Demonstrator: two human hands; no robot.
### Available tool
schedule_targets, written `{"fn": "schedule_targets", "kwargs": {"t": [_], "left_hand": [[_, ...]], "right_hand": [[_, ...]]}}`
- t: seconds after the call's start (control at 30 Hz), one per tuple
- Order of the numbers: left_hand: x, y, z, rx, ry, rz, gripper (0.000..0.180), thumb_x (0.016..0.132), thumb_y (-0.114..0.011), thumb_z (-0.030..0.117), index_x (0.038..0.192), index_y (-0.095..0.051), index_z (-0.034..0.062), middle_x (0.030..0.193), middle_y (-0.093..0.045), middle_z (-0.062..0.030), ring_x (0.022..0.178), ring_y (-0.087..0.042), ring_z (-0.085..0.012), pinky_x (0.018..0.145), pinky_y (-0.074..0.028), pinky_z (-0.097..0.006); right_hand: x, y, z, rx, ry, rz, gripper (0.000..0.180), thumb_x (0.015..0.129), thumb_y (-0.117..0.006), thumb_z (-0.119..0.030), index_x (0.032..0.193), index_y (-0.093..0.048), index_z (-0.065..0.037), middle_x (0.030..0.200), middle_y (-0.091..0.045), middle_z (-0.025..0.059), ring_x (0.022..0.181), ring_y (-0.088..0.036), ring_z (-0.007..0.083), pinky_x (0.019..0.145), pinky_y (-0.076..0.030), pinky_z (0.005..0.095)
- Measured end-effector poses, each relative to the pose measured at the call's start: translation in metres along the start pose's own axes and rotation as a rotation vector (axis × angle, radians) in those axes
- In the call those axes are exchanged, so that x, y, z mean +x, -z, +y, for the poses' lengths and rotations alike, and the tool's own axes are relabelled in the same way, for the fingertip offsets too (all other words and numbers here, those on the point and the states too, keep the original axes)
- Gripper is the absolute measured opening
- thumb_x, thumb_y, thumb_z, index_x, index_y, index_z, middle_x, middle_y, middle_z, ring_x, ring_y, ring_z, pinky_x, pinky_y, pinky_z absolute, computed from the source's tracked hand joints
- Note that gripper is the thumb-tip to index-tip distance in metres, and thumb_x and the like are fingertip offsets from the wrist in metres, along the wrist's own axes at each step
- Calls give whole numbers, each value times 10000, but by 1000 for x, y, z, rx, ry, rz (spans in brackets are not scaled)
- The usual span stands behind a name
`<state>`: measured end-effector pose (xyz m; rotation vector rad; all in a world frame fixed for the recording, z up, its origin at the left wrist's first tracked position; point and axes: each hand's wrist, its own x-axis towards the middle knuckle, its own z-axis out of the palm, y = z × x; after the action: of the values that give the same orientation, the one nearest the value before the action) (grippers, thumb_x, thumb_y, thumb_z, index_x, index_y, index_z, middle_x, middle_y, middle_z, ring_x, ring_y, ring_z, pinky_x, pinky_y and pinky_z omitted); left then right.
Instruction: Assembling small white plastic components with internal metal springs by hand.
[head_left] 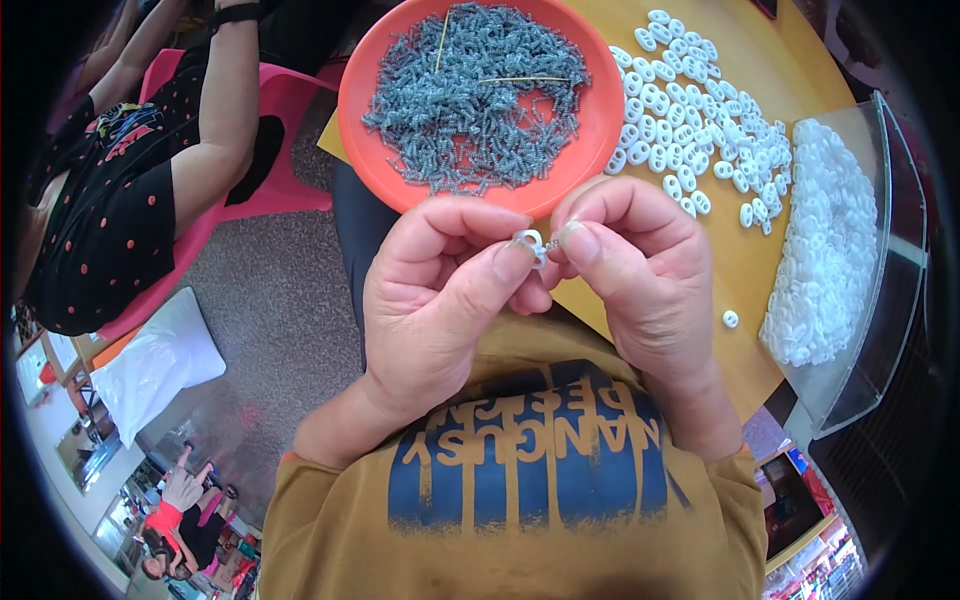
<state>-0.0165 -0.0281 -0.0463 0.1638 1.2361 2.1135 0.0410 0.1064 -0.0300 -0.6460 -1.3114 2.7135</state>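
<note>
1. We are working mid-assembly: the left hand (440,300) is pinching a small white clip (527,240) between thumb and forefinger, held in the air just off the table's (745,260) near edge, below the orange bowl (365,95).
2. The right hand (640,270) is pinching a tiny spring (551,245) at its fingertips and pressing it against the clip's right side. Both hands are closed in tight pinches, fingertips nearly touching.
3. We are judging this as the seating step: spring going into clip, not yet fully home as far as we can tell.
4. Next move, as we are reading it: a fine push along the spring's axis with the clip held steady; a sideways slip would likely pop the spring out.
5. The spring's long axis is running roughly left-right, its free end pointing left into the clip. The clip's own orientation is mostly hidden by the thumb, so we cannot tell it.
6. Supplies: more springs are sitting in the bowl at the table's far-left edge, loose white pieces (700,120) are spreading toward the far-right, and a clear tray (880,200) of them is standing at the right edge.
</note>
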Motion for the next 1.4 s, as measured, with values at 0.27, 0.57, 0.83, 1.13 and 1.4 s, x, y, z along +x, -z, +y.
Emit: {"fn": "schedule_targets", "kwargs": {"t": [0.27,0.57,0.83,1.13,1.4], "left_hand": [[0,3,-1,-18,3,-8,167,831,-557,33,983,-505,-11,832,-594,-84,679,-591,-103,621,-490,-199],[-3,1,0,84,-37,-20,143,834,-548,22,968,-508,-9,849,-591,-87,689,-592,-107,624,-493,-198],[-4,-1,-7,4,3,10,138,840,-539,21,971,-510,-9,854,-597,-92,699,-595,-111,635,-495,-204],[-5,2,-7,0,-24,7,140,835,-545,21,967,-509,-10,851,-600,-97,695,-591,-109,631,-494,-200],[-5,-1,-9,41,-6,-1,133,834,-537,5,963,-509,-11,860,-600,-102,709,-590,-112,636,-496,-203]], "right_hand": [[0,0,3,-12,0,-10,61,815,-558,-53,802,-525,-3,767,-547,52,671,-541,100,637,-455,223],[-1,6,9,-427,306,-49,26,806,-537,26,814,-515,13,817,-515,39,725,-505,76,658,-417,201],[1,5,13,-383,355,5,21,772,-551,42,769,-538,25,749,-538,51,614,-585,88,554,-465,195],[-2,6,13,-292,245,-24,21,798,-538,27,778,-532,30,781,-522,44,643,-580,82,576,-472,196],[0,9,11,-365,264,-48,30,809,-533,12,796,-530,39,792,-517,51,642,-575,85,576,-466,196]]}}
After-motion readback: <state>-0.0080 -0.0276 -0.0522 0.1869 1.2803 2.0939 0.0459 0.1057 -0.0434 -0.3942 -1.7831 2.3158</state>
